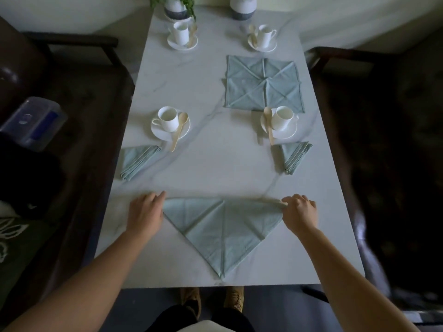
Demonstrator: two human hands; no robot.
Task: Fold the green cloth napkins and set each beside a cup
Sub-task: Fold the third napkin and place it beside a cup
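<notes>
Pale green cloth lies as a big triangle (223,226) at the near end of the marble table (203,168), long fold edge away from the person, point almost at the table's lip. The right hand (299,214) pinches the right corner of that fold between thumb and fingers. The left hand (146,212) rests flat over the left corner, fingers pressed together; whether it grips the cloth underneath, I cannot tell.

Two finished napkins sit further up: one (137,161) just beside the near left cup (167,118), another (293,155) near the near right cup (284,117). An unfolded square (262,83) waits behind that right cup, touching its saucer.

From where I stand, the risk is in the next fold. If the pinched corner is carried across while the left one is merely weighted, the layers may slide and the edges land crooked. The point so close to the lip could also slip over the edge. Reaching later for the flat square, a sleeve-less forearm could nudge a wooden spoon (268,125) off its saucer.
</notes>
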